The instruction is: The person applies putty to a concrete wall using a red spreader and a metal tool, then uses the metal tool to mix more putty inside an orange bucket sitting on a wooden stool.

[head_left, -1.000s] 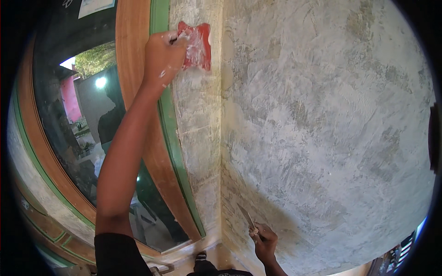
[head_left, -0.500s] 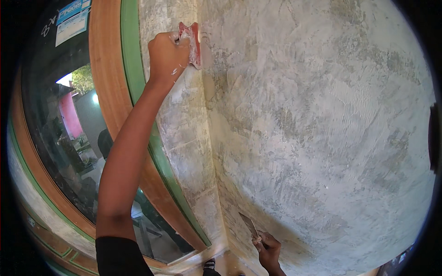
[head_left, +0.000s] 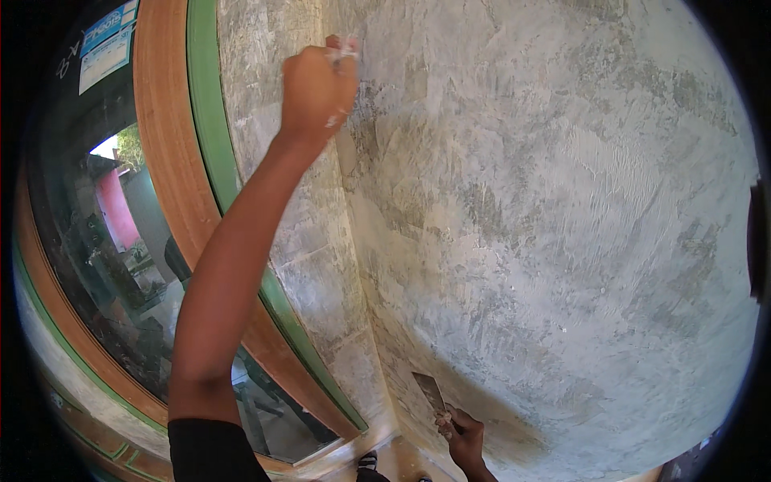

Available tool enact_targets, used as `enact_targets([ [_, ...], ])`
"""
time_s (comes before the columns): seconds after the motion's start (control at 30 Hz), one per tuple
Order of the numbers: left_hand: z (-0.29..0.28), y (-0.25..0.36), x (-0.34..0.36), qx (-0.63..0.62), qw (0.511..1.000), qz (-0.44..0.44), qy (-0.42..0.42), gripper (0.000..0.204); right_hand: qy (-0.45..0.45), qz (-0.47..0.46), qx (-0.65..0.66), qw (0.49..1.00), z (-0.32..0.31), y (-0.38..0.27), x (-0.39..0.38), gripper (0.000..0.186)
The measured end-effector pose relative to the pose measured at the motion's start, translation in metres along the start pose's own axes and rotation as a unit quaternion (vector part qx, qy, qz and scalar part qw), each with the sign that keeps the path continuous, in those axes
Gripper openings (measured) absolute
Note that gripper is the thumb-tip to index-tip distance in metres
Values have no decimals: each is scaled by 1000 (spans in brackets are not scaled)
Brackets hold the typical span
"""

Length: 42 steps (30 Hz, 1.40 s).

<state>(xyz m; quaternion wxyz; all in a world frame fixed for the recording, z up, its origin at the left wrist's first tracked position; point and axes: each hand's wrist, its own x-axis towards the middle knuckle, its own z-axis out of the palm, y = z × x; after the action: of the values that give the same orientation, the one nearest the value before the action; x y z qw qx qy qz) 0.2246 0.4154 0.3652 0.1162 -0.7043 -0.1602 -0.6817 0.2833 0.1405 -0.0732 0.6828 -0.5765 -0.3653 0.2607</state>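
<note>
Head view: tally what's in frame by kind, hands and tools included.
Hands: 2, left hand raised at the wall corner, right hand low
Putty knives: 1, putty knife in the right hand
Plastered walls: 1, plastered wall
Window frames: 1, window frame, wood with green strip
Stickers: 1, blue-and-white sticker
Total: 6

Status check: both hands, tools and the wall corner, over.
Left hand raised, fist closed at the plastered wall corner; tool hidden behind it. Right hand low, gripping a putty knife, blade against the grey plastered wall. Nothing blocking either hand.
</note>
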Motion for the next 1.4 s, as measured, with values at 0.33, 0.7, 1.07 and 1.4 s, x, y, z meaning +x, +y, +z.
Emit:
enact_targets([
  [0.33,-48,-6,4,49,997,9,57,44,5,31,-96,995,-25,31,2,15],
  [0.7,31,6,-3,-61,994,37,87,43,24,33,39,998,-7,-4,-10,20],
  [1.07,8,50,-66,-14,991,82,106,51,47,100,48,993,-29,-2,-22,24],
  [1.4,37,6,-14,17,993,-72,89,40,73,58,42,995,-22,-13,-28,20],
])
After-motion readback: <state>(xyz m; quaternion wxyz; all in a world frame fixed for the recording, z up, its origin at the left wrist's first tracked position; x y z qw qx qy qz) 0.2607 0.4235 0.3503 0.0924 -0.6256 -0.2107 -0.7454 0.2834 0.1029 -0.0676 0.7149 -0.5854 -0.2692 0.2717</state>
